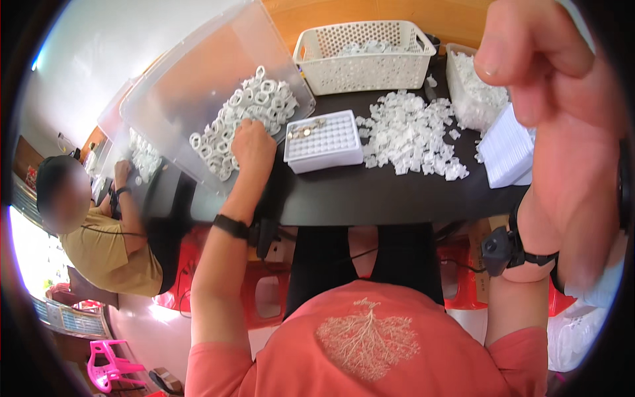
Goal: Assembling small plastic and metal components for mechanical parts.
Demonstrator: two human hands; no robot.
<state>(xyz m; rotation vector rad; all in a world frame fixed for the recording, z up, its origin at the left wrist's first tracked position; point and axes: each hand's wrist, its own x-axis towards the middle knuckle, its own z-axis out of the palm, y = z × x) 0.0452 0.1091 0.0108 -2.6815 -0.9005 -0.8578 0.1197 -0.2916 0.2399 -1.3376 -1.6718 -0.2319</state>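
My left hand [252, 149] reaches into a pile of white plastic rings [256, 99] at the mouth of a clear plastic bin [178, 86] lying on its side. Its fingers are closed and hide whatever they grip. My right hand [549, 73] is raised very close to the camera at the upper right, fingers curled, with nothing visible in them. Between the rings and a heap of small translucent plastic pieces [413, 132] stands a white tray [323, 139] with rows of round cavities. Several small silvery discs [306, 130] lie in its far left part.
Behind sits a white perforated basket [364, 69] with pale pieces inside. To the right are a full clear container [473, 99] and stacked white trays [506, 149]. At the left another person [109, 245] works at the dark table [370, 205]. Red stools [264, 298] stand beneath.
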